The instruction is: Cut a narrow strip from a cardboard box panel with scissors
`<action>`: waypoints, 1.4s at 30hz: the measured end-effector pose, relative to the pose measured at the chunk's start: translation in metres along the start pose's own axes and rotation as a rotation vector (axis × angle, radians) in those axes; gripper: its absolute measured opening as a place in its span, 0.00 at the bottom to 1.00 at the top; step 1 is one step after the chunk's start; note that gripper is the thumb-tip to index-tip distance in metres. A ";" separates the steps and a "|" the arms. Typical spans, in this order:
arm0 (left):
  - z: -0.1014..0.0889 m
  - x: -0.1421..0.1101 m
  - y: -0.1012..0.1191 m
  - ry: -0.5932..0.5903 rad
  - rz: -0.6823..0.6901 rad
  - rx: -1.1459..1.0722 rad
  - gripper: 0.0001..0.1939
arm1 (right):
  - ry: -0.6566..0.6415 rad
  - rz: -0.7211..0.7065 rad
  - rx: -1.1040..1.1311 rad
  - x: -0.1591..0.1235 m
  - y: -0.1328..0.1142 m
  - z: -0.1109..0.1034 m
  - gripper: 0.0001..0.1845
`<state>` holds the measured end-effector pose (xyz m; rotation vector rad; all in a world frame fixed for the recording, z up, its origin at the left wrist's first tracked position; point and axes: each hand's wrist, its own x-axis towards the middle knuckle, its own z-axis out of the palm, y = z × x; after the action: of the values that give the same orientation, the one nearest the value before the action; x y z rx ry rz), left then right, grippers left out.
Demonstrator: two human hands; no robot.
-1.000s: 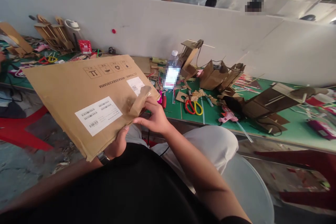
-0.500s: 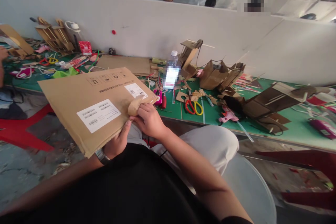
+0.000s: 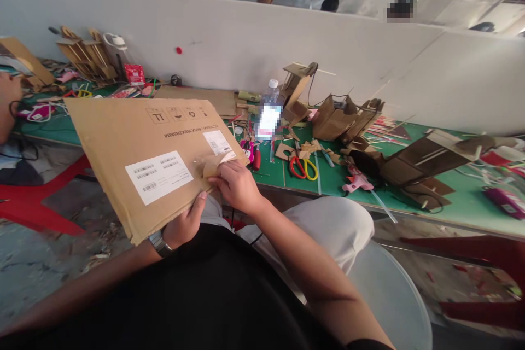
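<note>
A flattened cardboard sheet with printed symbols and white labels is tilted over my lap. My left hand grips its near edge, thumb on top and the other fingers hidden beneath. My right hand is closed in a pinch on a curled brown strip of tape, partly lifted off the cardboard beside the larger barcode label. Part of the strip is covered by my right fingers.
The green table beyond holds red-and-yellow scissors, a pink glue gun, a bottle, a lit phone and several cardboard models. Another person's hand shows at far left, near a red stool.
The cardboard has tipped and shifted slightly to the right. My right hand has moved a little right and away from my left thumb, with the strip still pinched.
</note>
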<state>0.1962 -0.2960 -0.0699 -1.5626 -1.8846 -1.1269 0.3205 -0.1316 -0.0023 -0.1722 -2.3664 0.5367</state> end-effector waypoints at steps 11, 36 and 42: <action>0.000 -0.001 -0.002 0.069 -0.063 -0.109 0.16 | 0.019 -0.108 0.200 0.004 -0.001 -0.013 0.11; -0.003 0.005 0.002 -0.005 0.019 -0.055 0.18 | 0.058 -0.161 0.118 0.002 0.003 -0.006 0.13; 0.002 -0.003 -0.001 -0.024 0.064 0.011 0.19 | 0.078 -0.015 0.053 -0.002 0.001 0.000 0.18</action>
<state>0.1966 -0.2964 -0.0736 -1.6256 -1.8386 -1.0736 0.3221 -0.1317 -0.0039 -0.1489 -2.2735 0.5748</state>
